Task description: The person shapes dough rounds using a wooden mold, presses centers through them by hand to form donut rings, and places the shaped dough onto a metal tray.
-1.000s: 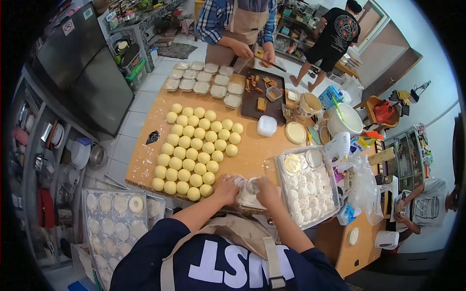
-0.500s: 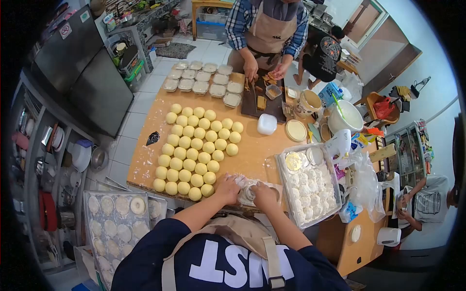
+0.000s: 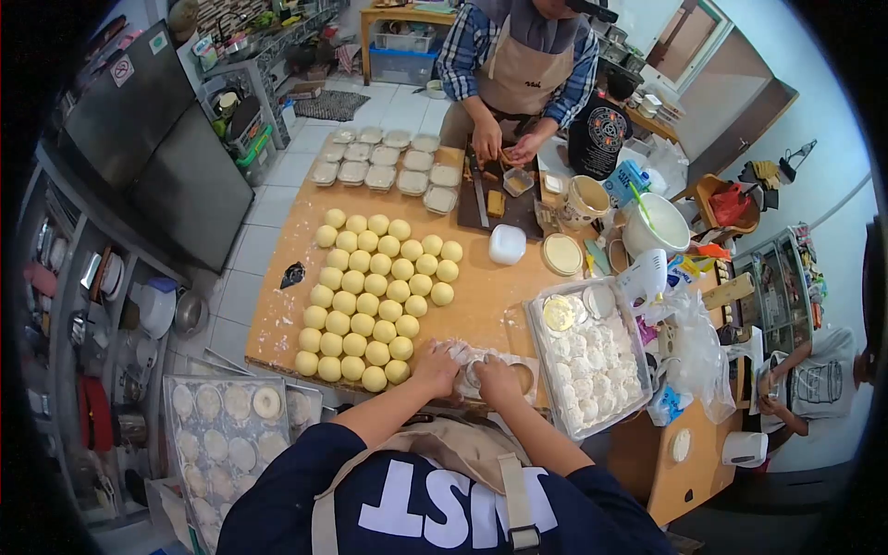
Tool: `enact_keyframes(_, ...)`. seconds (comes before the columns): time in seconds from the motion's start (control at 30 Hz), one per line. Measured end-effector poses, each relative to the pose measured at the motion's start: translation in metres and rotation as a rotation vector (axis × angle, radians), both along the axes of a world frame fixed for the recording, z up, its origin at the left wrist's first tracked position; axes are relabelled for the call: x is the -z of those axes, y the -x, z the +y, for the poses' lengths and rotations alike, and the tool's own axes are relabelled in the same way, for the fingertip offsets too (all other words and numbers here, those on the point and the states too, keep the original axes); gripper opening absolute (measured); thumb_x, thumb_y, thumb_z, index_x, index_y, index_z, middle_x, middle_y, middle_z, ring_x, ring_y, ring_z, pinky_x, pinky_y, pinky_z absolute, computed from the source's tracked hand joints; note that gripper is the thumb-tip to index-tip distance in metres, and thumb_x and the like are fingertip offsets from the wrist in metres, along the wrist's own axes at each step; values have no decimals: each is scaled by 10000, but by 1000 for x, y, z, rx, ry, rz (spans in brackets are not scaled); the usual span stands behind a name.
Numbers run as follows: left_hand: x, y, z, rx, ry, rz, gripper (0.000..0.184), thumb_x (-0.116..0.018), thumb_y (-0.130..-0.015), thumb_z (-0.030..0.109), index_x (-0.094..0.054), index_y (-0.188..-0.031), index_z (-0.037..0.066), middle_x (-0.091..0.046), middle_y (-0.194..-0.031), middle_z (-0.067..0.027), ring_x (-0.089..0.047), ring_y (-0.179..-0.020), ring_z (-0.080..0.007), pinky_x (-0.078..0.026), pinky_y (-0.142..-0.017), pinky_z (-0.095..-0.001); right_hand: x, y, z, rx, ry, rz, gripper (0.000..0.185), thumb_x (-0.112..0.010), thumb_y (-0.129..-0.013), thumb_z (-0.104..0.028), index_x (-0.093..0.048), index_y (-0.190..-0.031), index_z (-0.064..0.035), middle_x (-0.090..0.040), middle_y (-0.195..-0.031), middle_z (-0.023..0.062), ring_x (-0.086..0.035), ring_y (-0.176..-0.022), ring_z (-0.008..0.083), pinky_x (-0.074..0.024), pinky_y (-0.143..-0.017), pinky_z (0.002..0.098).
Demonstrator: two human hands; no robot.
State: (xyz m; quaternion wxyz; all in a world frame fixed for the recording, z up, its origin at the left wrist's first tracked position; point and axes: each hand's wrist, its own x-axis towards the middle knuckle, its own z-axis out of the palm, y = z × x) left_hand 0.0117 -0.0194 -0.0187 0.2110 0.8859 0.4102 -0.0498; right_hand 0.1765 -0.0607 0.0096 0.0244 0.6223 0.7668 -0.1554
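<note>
At the table's near edge my left hand (image 3: 434, 369) is closed at the left side of a flour-white dough piece (image 3: 467, 379). My right hand (image 3: 499, 382) curls over the dough's right side, fingers bent. Both hands partly cover the piece, so its full shape is hidden. Just right of my right hand a round, ring-like thing (image 3: 524, 376) lies on the floury surface. Rows of smooth yellow dough balls (image 3: 367, 303) stand close to my left hand. To the right, a clear tray (image 3: 585, 431) holds several white floured rounds and a yellow disc.
Across the table a person handles food on a dark board (image 3: 474, 211) with a knife (image 3: 480, 190). Lidded tubs (image 3: 380, 177) stand at the back left. A hand mixer (image 3: 642, 276) and a white bowl (image 3: 657, 222) are at the right. A tray of flat rounds (image 3: 222, 384) sits below left.
The view has shifted slightly. My right hand has moved over the white dough and covers more of it. Across the table, the person's hands have come closer together.
</note>
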Motion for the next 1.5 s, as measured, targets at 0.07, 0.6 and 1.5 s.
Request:
enact_keyframes(0.07, 5, 1, 0, 28, -15, 29, 1039, -797, -595, 505, -317, -1425, 106, -342, -1475, -78, -281, -1379, -262, -184, -1129, -507, -5, -7, 3, 19, 35, 73, 237, -587, -674, 20, -632, -893, -59, -596, -930, 188, -610, -891, 365, -506, -733, 447)
enact_keyframes(0.6, -4, 2, 0, 11, 22, -7, 1089, -806, -572, 517, -294, -1441, 106, -342, -1478, -92, -277, -1381, -274, -174, -1130, -507, -7, -15, 3, 12, 82, 79, 300, -576, -669, 19, -638, -944, -85, -584, -982, 184, -594, -965, 347, -507, -762, 440)
enact_keyframes(1.5, -10, 1, -2, -18, 19, 3, 1049, -815, -570, 495, -340, -1418, 100, -350, -1473, -67, -276, -1384, -239, -158, -1142, -497, -16, -47, 19, 65, -95, 280, 292, -552, -682, 40, -672, -933, -48, -602, -934, 186, -596, -908, 360, -486, -786, 443)
